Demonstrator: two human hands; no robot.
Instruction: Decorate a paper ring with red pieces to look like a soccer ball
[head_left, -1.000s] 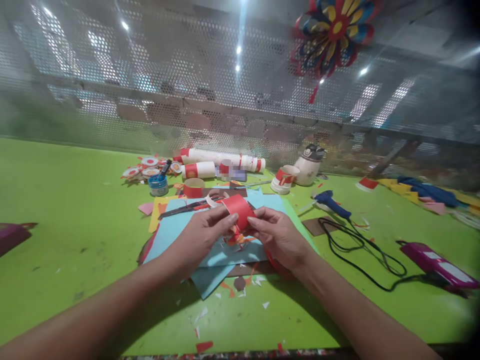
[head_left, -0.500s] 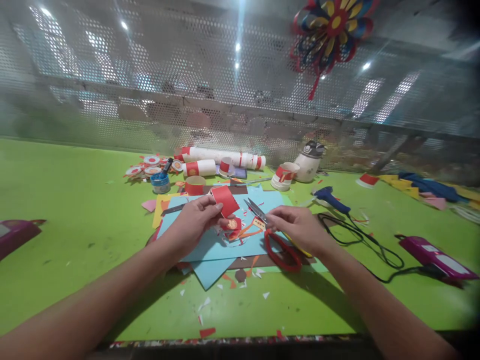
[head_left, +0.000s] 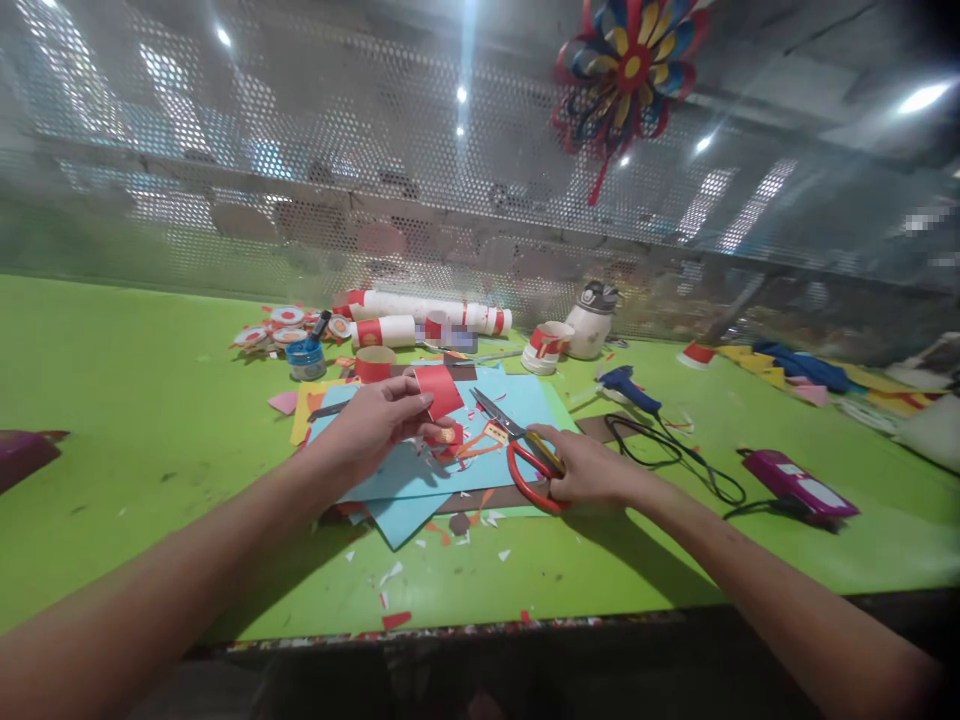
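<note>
Between the thumb and fingers of my left hand (head_left: 375, 425) is a piece of red paper (head_left: 438, 391), raised above the blue sheets (head_left: 390, 484). My right hand (head_left: 585, 466) is closed around the handles of a pair of scissors (head_left: 497, 413) with red and yellow grips. The blades point up and left towards the red paper and look nearly closed, apart from it. Below the paper, small red, orange and white scraps (head_left: 469, 447) lie on the blue sheets.
Behind the sheets are a blue glue pot (head_left: 306, 359), white cardboard tubes (head_left: 427, 309), a red paper ring (head_left: 374, 366) and a red-banded cup (head_left: 546, 347). On the right lie a blue glue gun (head_left: 628, 387) with its black cord and a purple power strip (head_left: 796, 486).
My right hand has shifted its hold from the scissors' blade area down onto the handles. The left hand still holds the red paper. The view has shifted slightly.
</note>
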